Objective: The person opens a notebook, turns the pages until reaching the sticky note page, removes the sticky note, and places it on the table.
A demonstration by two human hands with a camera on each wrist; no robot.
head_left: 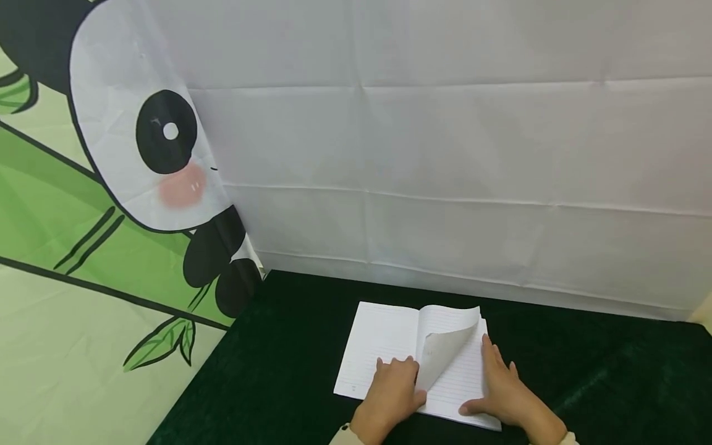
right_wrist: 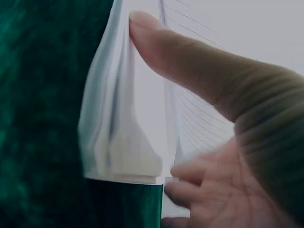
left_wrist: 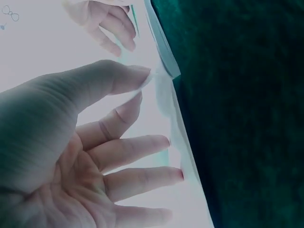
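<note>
An open notebook [head_left: 384, 334] with lined white pages lies on the dark green cloth. One page [head_left: 442, 352] is lifted and curls over from the right half, its underside showing. At the notebook's lower middle, my left hand [head_left: 392, 389] pinches the page edge between thumb and forefinger, as the left wrist view shows; its other fingers are spread. My right hand [head_left: 508, 395] rests at the right edge, the fingers along the side and the thumb over the lower page. In the right wrist view, that thumb [right_wrist: 190, 61] lies against the stacked page edges.
Dark green cloth [head_left: 250, 371] covers the table around the notebook. Behind it hangs a creased white sheet [head_left: 445, 142]. On the left is a green backdrop [head_left: 55, 185] printed with a cartoon panda.
</note>
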